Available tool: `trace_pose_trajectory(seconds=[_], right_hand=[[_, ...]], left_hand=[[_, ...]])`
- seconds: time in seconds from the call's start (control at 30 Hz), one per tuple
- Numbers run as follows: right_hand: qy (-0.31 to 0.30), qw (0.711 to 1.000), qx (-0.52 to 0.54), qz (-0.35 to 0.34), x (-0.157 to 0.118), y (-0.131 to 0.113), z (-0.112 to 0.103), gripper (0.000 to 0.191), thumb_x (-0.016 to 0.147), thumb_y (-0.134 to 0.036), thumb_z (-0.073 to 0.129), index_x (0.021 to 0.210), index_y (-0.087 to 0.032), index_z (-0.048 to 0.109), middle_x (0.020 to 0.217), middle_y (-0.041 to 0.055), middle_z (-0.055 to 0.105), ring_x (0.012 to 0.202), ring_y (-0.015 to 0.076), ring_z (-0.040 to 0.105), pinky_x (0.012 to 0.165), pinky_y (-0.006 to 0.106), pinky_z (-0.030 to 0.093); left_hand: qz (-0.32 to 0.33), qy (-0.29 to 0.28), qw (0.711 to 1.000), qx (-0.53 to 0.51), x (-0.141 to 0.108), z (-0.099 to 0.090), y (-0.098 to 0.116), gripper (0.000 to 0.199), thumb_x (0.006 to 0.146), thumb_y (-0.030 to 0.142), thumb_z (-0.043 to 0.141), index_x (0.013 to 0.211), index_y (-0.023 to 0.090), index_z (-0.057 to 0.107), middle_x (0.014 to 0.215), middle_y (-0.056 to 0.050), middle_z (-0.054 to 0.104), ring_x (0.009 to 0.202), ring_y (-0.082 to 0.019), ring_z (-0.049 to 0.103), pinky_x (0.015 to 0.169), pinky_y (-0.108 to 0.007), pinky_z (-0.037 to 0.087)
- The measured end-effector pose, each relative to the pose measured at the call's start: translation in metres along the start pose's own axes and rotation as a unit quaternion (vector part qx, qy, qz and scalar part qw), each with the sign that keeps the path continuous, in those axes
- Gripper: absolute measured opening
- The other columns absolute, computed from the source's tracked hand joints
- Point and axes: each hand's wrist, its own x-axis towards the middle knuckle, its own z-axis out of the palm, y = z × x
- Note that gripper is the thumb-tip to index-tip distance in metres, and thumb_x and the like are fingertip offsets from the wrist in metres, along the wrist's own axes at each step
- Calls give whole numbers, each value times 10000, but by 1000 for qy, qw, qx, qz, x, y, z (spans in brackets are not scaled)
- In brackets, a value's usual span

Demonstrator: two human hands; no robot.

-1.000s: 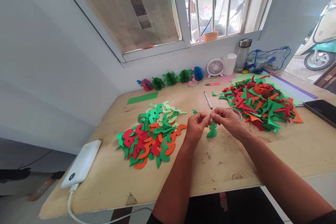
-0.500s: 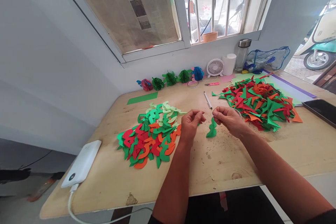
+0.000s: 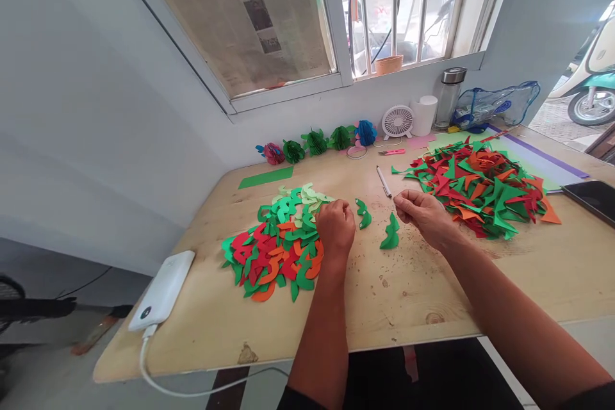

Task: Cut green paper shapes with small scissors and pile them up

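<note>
My left hand (image 3: 336,229) is closed with its fingers curled under, at the right edge of a pile of curved paper cutouts (image 3: 273,259) in green, red and orange. Whatever its fingertips touch or hold is hidden behind the knuckles. Thumb and forefinger pressed together, my right hand (image 3: 421,214) is held above the table; anything in the pinch is too small to make out. Between the hands lie two green paper cutouts, a curved one (image 3: 364,214) beside my left hand and a wavy-edged one (image 3: 390,232) nearer my right.
Jagged paper scraps (image 3: 485,186) are heaped on the right, by a phone (image 3: 590,202). A pen (image 3: 384,181) lies beyond my hands, with pink snips (image 3: 391,152) behind it. Paper ornaments (image 3: 314,142) and a small fan (image 3: 398,122) line the wall. A power bank (image 3: 163,288) sits left.
My left hand has moved left to the cutout pile and curled up, uncovering the curved green cutout. My right hand stays near its place, still pinched. The view has shifted slightly.
</note>
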Motion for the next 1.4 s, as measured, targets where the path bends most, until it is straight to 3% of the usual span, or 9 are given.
trace_pose_trajectory(seconds=[0.1, 0.2, 0.33, 0.47, 0.73, 1.07, 1.17, 1.27, 1.4], right_hand=[[5, 1000, 2, -2, 0, -1, 0, 386, 695, -530, 681, 633, -189, 512, 563, -25, 488, 519, 87, 412, 490, 240, 330], [18, 1000, 5, 0, 0, -2, 0, 397, 678, -546, 686, 630, -192, 513, 560, -23, 489, 518, 88, 408, 480, 236, 335], [25, 1000, 16, 5, 1, -1, -1, 399, 663, -543, 698, 632, -191, 514, 554, -27, 492, 510, 84, 407, 475, 231, 335], [25, 999, 26, 9, 3, 2, -2, 377, 678, -520, 696, 639, -188, 522, 567, -25, 499, 518, 83, 411, 481, 227, 336], [29, 999, 16, 11, 2, 1, -2, 381, 674, -528, 690, 626, -189, 523, 564, -19, 502, 513, 86, 411, 472, 229, 334], [35, 999, 23, 23, 2, 1, -1, 373, 671, -519, 700, 630, -187, 537, 563, -18, 512, 514, 86, 418, 474, 231, 329], [34, 999, 19, 23, 1, 1, -1, 371, 672, -519, 701, 632, -187, 541, 566, -18, 509, 512, 86, 410, 475, 234, 328], [35, 999, 20, 20, 1, -1, 0, 368, 671, -511, 704, 624, -185, 541, 567, -20, 512, 512, 84, 414, 483, 235, 328], [37, 999, 33, 15, 0, -2, 0, 352, 670, -493, 712, 635, -185, 545, 571, -20, 511, 527, 87, 420, 493, 233, 329]], left_hand=[[14, -10, 1000, -23, -1, 3, 2, 188, 810, 178, 470, 827, 196, 657, 840, -79, 685, 844, -232, 576, 738, -331, 380], [67, -30, 996, -60, -7, 9, 12, 160, 813, 186, 484, 794, 204, 642, 814, -60, 678, 828, -211, 574, 747, -324, 384], [151, -115, 979, -69, -20, 19, 32, 103, 810, 234, 542, 760, 204, 626, 788, -59, 664, 824, -213, 571, 756, -333, 387], [170, -174, 970, -26, -29, 25, 43, 59, 796, 242, 581, 819, 195, 608, 866, -72, 651, 866, -225, 572, 763, -339, 397], [122, -200, 972, 7, -32, 22, 49, 82, 782, 247, 606, 843, 200, 577, 898, -77, 619, 897, -231, 559, 762, -333, 406], [97, -192, 974, -76, -34, 25, 48, 127, 728, 97, 565, 726, 216, 519, 806, -42, 624, 817, -208, 564, 702, -306, 402], [74, -182, 970, -142, -32, 27, 47, 159, 716, 59, 527, 689, 216, 526, 716, -18, 620, 735, -185, 575, 651, -283, 402], [31, -171, 943, -283, -27, 26, 44, 146, 695, 66, 544, 731, 206, 558, 664, 11, 615, 648, -146, 576, 612, -250, 413], [-32, -171, 873, -456, -21, 23, 40, 175, 675, 110, 574, 837, 170, 602, 635, 24, 590, 583, -108, 551, 581, -213, 420]])
